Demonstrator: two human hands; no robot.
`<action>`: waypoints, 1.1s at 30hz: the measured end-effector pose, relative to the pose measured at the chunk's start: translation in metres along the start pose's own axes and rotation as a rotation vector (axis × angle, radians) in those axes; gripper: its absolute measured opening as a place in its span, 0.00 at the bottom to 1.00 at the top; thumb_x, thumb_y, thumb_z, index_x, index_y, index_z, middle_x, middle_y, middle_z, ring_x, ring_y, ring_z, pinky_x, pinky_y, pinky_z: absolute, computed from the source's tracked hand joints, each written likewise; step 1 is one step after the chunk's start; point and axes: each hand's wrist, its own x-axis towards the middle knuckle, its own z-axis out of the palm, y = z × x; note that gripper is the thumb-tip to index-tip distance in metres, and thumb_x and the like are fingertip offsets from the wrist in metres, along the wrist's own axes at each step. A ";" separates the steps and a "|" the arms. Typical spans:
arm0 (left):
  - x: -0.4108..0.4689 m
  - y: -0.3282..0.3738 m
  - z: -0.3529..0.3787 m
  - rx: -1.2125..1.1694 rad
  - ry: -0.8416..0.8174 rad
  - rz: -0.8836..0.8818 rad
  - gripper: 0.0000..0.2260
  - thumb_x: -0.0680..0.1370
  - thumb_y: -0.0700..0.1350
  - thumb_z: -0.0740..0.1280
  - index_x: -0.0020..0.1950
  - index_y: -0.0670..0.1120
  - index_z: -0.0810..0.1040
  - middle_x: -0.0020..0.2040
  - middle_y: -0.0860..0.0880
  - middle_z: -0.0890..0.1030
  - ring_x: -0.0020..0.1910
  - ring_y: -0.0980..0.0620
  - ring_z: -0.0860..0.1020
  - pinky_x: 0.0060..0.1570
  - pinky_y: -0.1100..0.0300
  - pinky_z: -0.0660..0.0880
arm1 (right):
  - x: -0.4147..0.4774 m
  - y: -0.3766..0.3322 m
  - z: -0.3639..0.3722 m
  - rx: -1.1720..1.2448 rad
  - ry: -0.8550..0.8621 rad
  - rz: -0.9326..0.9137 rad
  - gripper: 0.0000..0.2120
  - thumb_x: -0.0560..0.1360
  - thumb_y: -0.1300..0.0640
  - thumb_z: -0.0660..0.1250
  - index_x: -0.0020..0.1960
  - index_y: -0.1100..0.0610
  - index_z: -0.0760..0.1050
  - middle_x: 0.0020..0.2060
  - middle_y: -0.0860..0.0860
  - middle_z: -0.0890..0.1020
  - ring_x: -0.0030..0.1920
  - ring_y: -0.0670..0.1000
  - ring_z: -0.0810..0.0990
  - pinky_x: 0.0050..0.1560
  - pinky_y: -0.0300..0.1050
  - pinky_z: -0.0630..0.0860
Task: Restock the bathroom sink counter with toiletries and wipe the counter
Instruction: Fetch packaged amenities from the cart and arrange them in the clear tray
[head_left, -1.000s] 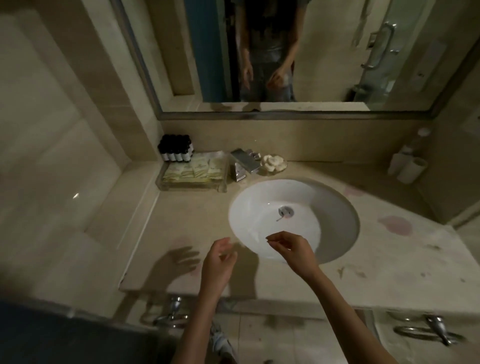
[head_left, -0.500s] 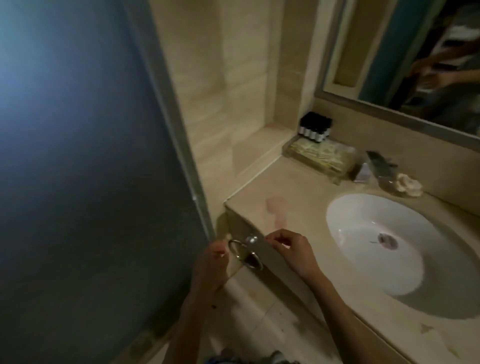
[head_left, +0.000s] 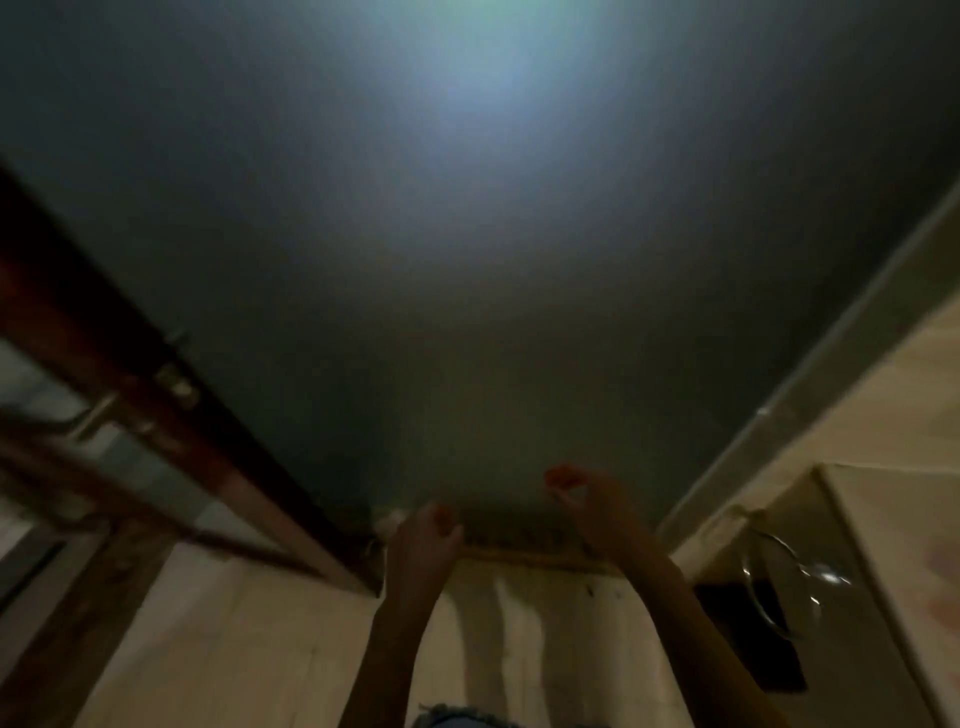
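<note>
The sink counter shows only as its left end (head_left: 893, 525) at the right edge of the blurred head view; no toiletries or cloth are in sight. My left hand (head_left: 425, 535) and my right hand (head_left: 589, 501) are raised in front of me, apart from each other, before a dark blue-grey panel (head_left: 467, 312). Both have loosely curled fingers and I see nothing held in either. The right thumb and fingertips lie close together.
A metal towel ring (head_left: 779, 587) hangs on the counter's front face at the right. A dark brown door frame (head_left: 156, 405) runs diagonally on the left. Beige floor tiles (head_left: 249, 654) lie below my arms.
The view has swung left, away from the sink and tray, onto the dark panel and door frame. Both hands stay raised and hold nothing.
</note>
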 end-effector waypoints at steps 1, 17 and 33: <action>-0.004 -0.016 -0.015 -0.007 0.042 -0.037 0.08 0.75 0.45 0.69 0.54 0.48 0.81 0.49 0.49 0.83 0.50 0.50 0.81 0.51 0.56 0.76 | 0.007 -0.016 0.018 -0.015 -0.017 -0.040 0.04 0.73 0.57 0.72 0.47 0.50 0.81 0.44 0.50 0.85 0.47 0.50 0.83 0.53 0.48 0.78; -0.142 -0.221 -0.189 -0.130 0.633 -0.605 0.11 0.76 0.47 0.68 0.58 0.53 0.79 0.52 0.56 0.83 0.49 0.57 0.80 0.47 0.66 0.70 | -0.003 -0.261 0.285 -0.108 -0.721 -0.622 0.06 0.76 0.54 0.68 0.53 0.49 0.81 0.47 0.44 0.82 0.48 0.42 0.78 0.50 0.30 0.71; -0.127 -0.354 -0.392 -0.003 0.890 -0.701 0.08 0.77 0.46 0.66 0.52 0.47 0.82 0.48 0.51 0.83 0.47 0.52 0.81 0.40 0.64 0.70 | 0.011 -0.498 0.489 0.122 -0.866 -0.876 0.05 0.74 0.55 0.71 0.50 0.50 0.82 0.45 0.43 0.84 0.47 0.42 0.81 0.51 0.42 0.78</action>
